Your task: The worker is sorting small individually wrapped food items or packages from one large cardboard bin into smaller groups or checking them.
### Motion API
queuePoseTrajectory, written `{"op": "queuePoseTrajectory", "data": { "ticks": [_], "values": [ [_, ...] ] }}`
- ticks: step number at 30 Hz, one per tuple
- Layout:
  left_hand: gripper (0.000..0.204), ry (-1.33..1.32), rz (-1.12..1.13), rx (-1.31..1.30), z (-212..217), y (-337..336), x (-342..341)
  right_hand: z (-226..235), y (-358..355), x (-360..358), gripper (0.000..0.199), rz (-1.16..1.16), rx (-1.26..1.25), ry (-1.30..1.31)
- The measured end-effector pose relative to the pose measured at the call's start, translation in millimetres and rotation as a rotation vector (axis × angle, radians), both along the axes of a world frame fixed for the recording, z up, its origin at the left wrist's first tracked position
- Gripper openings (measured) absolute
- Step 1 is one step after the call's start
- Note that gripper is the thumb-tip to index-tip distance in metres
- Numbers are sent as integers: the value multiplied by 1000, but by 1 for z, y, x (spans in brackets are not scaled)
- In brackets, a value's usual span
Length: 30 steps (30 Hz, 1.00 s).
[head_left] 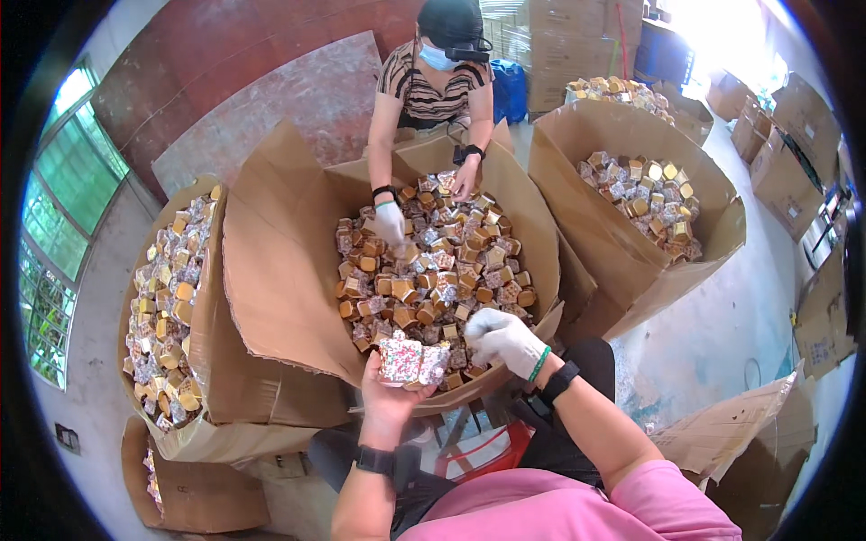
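Note:
My bare left hand (386,397) is closed around a few small pieces with pink, white and green speckled faces, which look like sprinkle-covered stars (400,361). It holds them above the near edge of a big open cardboard box (271,261). Over the box's near right side is my right hand (512,341), in a white glove with a green cuff. Its fingers are curled; whatever they hold is hidden. Inside the box lies a heap of small gold-bottomed cups (403,288), many with speckled or clear-wrapped tops.
Across the box a masked person (433,90) reaches into the heap with a gloved hand (390,224) and a bare one (465,178). More filled boxes stand left (203,361) and right (622,270). Under my arms is a red frame (492,455). Cardboard flaps (731,424) jut up at right.

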<state>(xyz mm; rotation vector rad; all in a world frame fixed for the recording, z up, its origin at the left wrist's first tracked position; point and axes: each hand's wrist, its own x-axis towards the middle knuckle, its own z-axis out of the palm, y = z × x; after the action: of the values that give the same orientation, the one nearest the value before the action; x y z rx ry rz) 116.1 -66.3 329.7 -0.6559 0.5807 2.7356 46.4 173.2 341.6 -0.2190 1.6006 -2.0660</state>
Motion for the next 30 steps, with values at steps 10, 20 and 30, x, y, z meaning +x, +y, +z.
{"op": "queuePoseTrajectory", "data": {
  "ticks": [10, 20, 30],
  "values": [
    [46, -50, 41, 57, 1, 4, -7, 8, -23, 10, 31, 252, 674, 759],
    [41, 52, 157, -211, -30, 5, 1, -26, -42, 39, 36, 18, 647, 602],
    [38, 84, 154, -366, -41, -2, 7, -28, -46, 43, 43, 61, 738, 538]
  ]
}}
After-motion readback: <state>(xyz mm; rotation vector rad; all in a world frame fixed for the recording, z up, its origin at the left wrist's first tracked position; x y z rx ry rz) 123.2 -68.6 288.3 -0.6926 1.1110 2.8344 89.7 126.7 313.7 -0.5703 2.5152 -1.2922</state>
